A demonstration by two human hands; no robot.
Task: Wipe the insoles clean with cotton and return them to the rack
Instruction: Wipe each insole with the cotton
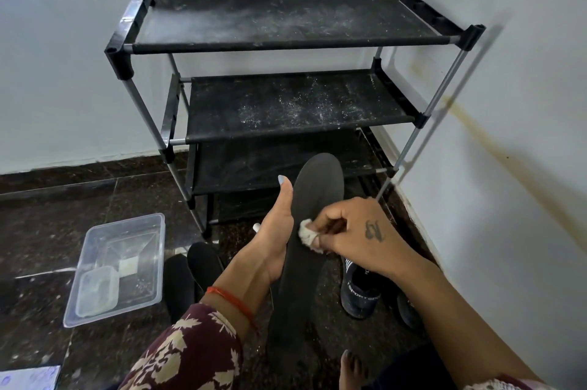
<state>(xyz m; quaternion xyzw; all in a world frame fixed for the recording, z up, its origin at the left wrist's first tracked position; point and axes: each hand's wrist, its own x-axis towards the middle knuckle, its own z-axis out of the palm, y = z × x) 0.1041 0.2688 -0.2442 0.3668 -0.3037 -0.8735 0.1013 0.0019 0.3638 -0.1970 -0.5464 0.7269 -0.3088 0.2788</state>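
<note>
head view: left hand [273, 237] grips insole [313, 218]; right hand [355, 234] fingers pinch cotton [307, 231] against it.

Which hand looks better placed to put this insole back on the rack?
Probably the left hand: it already grips the insole, whose tip points toward the rack. The right hand pinches the cotton.

Rack [286, 40] shelves bare; container [120, 262] blocks left floor.

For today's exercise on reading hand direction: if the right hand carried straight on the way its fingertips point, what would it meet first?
Probably the left hand: the right hand points leftward across the insole, though depth is unclear.
</note>
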